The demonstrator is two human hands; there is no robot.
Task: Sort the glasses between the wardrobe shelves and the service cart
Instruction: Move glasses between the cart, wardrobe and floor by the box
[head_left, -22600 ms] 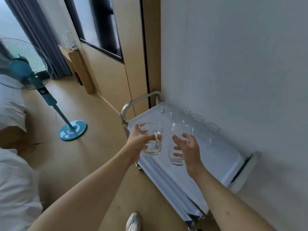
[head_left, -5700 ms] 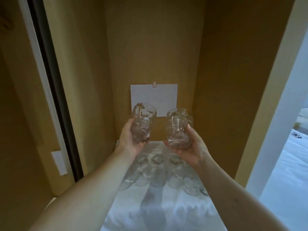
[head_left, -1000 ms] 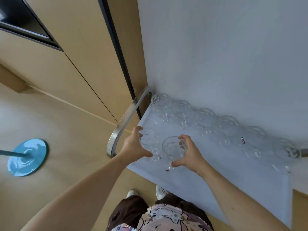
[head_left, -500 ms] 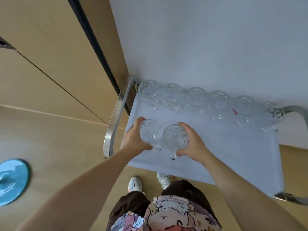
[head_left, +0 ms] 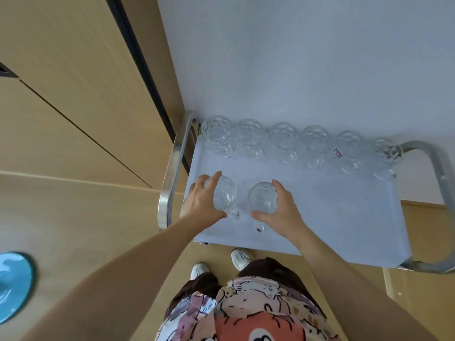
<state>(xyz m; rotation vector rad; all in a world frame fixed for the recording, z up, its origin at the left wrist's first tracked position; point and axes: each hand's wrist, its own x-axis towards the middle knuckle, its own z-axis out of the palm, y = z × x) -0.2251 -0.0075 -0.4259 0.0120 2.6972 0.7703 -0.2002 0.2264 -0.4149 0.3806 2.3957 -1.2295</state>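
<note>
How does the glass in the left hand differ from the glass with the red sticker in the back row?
The left hand grips the held glass; the sticker glass stands untouched. The held glass sits near the cart's front-left; the sticker glass stands by the wall. Both are clear handled mugs.

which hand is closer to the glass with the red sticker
Right. The right hand holds a mug nearer the stickered glass; the left hand is farther left.

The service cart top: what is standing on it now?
On the service cart, six glass mugs line the wall. Two more stand nearer, the left hand and right hand gripping them. The lower shelves are hidden.
</note>
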